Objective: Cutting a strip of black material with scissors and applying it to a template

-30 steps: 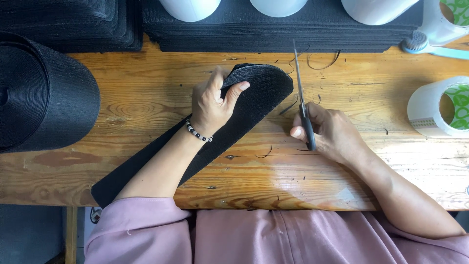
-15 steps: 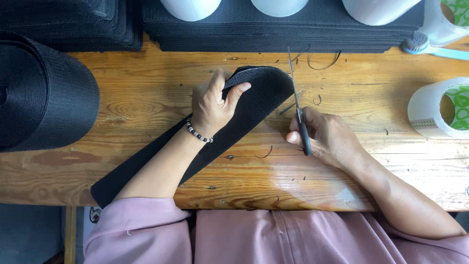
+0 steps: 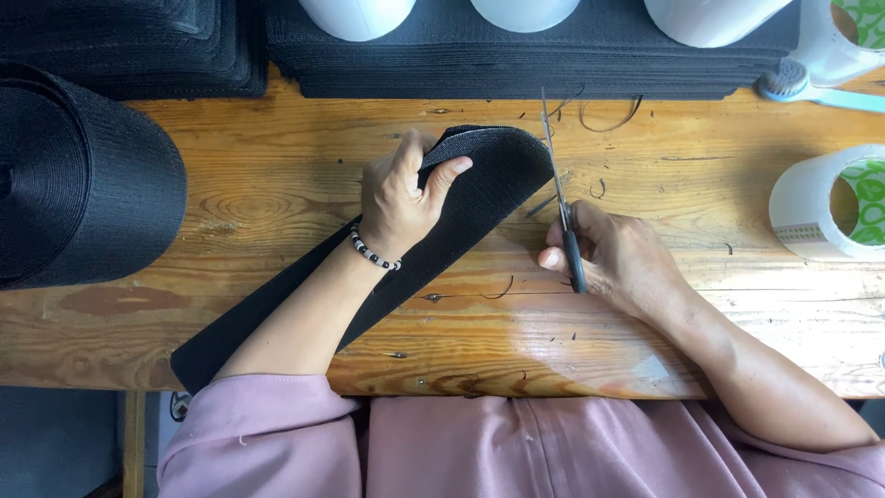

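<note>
Starting nearest the body, pink sleeves (image 3: 277,433) lead out to both forearms over the wooden worktop (image 3: 277,184). A black woven strip (image 3: 479,198) runs diagonally from the worktop's near left edge up to the centre, ending in a rounded tip. The left hand (image 3: 401,198), with a beaded bracelet (image 3: 373,251) at the wrist, lies on the strip near that tip; its fingers (image 3: 447,175) are closed on the strip's edge, curling it upward. The right hand (image 3: 613,254) is wrapped tight round the dark handles of a pair of scissors (image 3: 560,198). The blades point away from the body, just beside the strip's rounded right edge; whether they touch it cannot be told. Short black trimmings (image 3: 608,115) lie scattered about the blades. At the left, a large roll of black webbing (image 3: 83,184) sits on the worktop. At the right stands a roll of clear tape (image 3: 830,203). Farthest off, stacks of black material (image 3: 553,55) line the back edge, with white cylinders (image 3: 525,11) upon them and a pale blue brush (image 3: 793,83) at the far right.
</note>
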